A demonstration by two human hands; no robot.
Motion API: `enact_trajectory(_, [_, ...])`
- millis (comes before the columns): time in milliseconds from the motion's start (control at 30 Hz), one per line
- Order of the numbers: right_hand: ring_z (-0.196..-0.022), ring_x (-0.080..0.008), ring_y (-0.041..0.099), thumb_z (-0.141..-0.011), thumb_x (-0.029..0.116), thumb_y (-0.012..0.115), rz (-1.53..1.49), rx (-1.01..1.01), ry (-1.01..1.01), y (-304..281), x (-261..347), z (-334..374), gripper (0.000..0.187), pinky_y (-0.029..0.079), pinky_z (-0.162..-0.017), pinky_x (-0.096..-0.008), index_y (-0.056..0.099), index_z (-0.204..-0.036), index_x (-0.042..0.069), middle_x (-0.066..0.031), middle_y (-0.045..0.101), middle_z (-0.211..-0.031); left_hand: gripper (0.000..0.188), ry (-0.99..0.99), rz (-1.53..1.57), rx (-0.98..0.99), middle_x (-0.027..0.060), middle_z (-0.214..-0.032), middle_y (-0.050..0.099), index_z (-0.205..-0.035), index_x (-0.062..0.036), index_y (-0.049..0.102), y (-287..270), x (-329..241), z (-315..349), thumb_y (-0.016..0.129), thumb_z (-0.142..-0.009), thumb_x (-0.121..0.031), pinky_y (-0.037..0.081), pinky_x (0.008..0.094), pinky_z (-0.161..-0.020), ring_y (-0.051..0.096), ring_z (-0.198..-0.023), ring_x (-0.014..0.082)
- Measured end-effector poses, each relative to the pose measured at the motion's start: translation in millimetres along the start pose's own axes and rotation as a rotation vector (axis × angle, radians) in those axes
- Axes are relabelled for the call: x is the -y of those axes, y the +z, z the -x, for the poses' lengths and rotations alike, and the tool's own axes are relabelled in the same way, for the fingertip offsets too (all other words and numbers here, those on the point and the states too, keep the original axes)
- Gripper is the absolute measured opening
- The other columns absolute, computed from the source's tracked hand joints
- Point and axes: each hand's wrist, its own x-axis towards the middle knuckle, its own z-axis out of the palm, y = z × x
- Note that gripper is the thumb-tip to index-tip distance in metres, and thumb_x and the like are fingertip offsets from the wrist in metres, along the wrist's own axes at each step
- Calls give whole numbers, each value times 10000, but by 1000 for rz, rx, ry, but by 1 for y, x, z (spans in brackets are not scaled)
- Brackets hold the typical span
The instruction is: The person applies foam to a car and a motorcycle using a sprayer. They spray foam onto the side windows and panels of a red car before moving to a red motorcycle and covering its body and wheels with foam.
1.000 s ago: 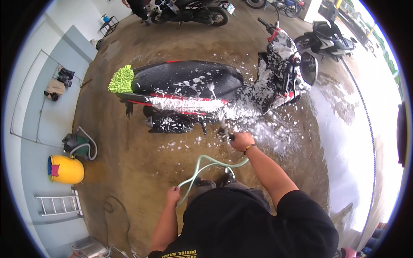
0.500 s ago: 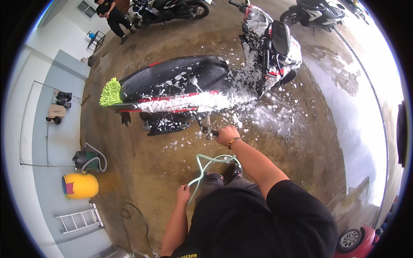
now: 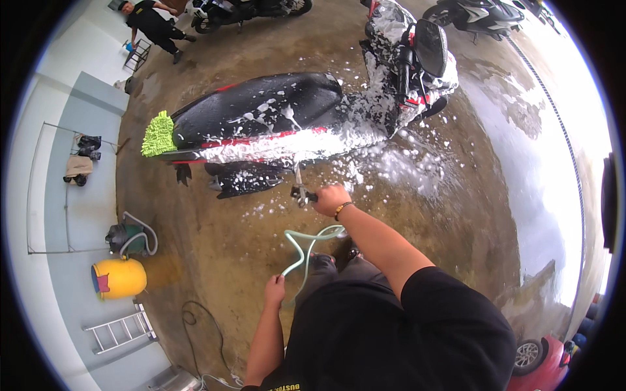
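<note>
My right hand (image 3: 331, 200) is closed around the dark handle of a spray gun (image 3: 302, 194), its nozzle aimed at the side of a motor scooter (image 3: 261, 107). White foam (image 3: 261, 148) coats the scooter's side panel and front, with flecks on the black seat. My left hand (image 3: 274, 291), lower and further left, grips a pale green hose (image 3: 295, 246) that loops up in front of my legs. Over the scooter's tail, at the left, lies a lime-green shaggy wash mitt (image 3: 158, 135), touched by neither hand.
Foam is splashed on the wet concrete floor (image 3: 417, 215). Along the left wall stand a vacuum cleaner (image 3: 127, 238), a yellow drum (image 3: 124, 278) and a ladder (image 3: 120, 331). Other motorcycles (image 3: 244, 12) are parked behind; a person (image 3: 154, 26) stands far left. A red car (image 3: 548, 365) shows lower right.
My right hand and the spray gun have moved a little left along the scooter. My left hand still grips the hose. The far person has shifted left and now extends an arm.
</note>
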Motion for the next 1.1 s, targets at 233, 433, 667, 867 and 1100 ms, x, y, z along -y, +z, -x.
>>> enact_trajectory(233, [-803,-310,640,-737,357,584,-70,-93,178,6,-54,33,287,502,-730,-420,641,-835,93,-139,663,-805,234,-219,443,176,19,-666,499,-1144,-51,510,24,-98,-1,505,-930,-147,423,290,-457,459,-500,120])
enact_trajectory(433, [-838,-317,634,-776,353,600,-215,-109,330,10,-67,59,244,509,-735,-433,638,-908,151,-120,664,-866,287,-63,534,215,27,-748,533,-1192,-43,477,45,-152,-10,514,-913,-99,437,263,-505,485,-549,109])
enact_trajectory(667, [-848,-346,627,-771,396,603,-390,-184,496,12,-79,72,315,503,-754,-448,641,-895,109,-170,655,-863,176,67,-64,352,31,-737,602,-1012,17,615,60,-147,-16,559,-887,-95,445,254,-592,533,-618,94])
enact_trajectory(867, [-790,-379,626,-776,429,612,-554,-264,550,4,-68,69,419,498,-711,-433,652,-855,19,-201,650,-781,448,-88,217,596,166,-1194,562,-1279,15,470,72,-124,-23,595,-883,-154,406,276,-931,537,-1088,193])
enact_trajectory(1100, [-729,-364,625,-795,368,626,-782,-284,572,-15,-26,69,383,481,-659,-426,634,-877,-6,-214,639,-743,783,446,85,717,128,-1230,530,-1430,-93,245,96,-195,-1,674,-811,-304,429,345,-883,536,-1055,189])
